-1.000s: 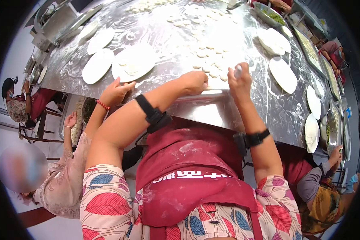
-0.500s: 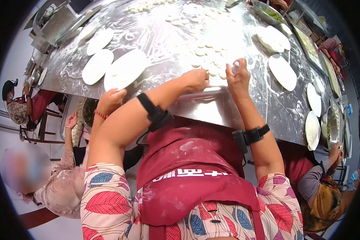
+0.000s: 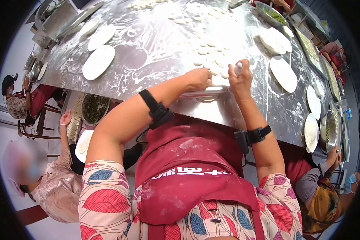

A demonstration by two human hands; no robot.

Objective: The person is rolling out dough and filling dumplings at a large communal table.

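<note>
My left hand (image 3: 200, 79) is closed near the table edge, knuckles up, beside small flat dough rounds (image 3: 214, 66). What its fingers hold, if anything, is hidden. My right hand (image 3: 241, 82), just to the right of the dough rounds, is raised and closed around a small pale, rounded thing (image 3: 239, 69) whose kind I cannot make out. Below and between my hands, a shiny metal pan (image 3: 208, 109) sits at the table edge against my red apron.
The floured steel table (image 3: 156, 44) carries white oval plates (image 3: 99, 63) at left and more plates (image 3: 283, 74) at right. A bowl of green filling (image 3: 95, 108) stands lower left. Co-workers sit on both sides; one at left has a plate (image 3: 83, 146) close by.
The large oval plate has left the table at left, along with the co-worker's hand on it; a plate now shows by that person's lap. My hands shift only slightly.
</note>
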